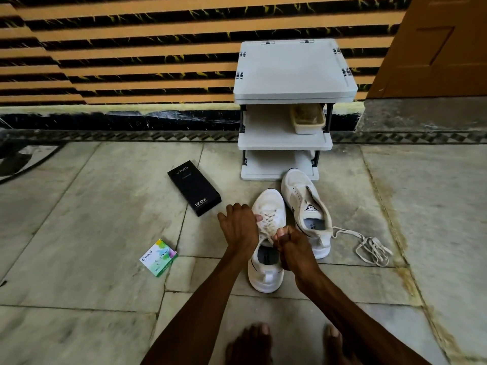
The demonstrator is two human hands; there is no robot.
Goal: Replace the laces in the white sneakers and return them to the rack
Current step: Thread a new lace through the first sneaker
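Observation:
Two white sneakers stand on the stone floor in front of a white rack (286, 143). The near sneaker (266, 275) still carries laces across its eyelets. My left hand (238, 227) grips its left side at the lacing. My right hand (290, 246) pinches a lace at the top of the tongue. The far sneaker (305, 206) lies laceless, its tongue pulled up. A loose, off-white lace (369, 247) lies in a tangle on the floor to the right of it.
A black phone box (194, 187) lies left of the shoes, and a small green and white Odonil box (159, 257) nearer to me. A beige tub (307, 119) sits on the rack's middle shelf. My bare feet (253, 343) are at the bottom edge.

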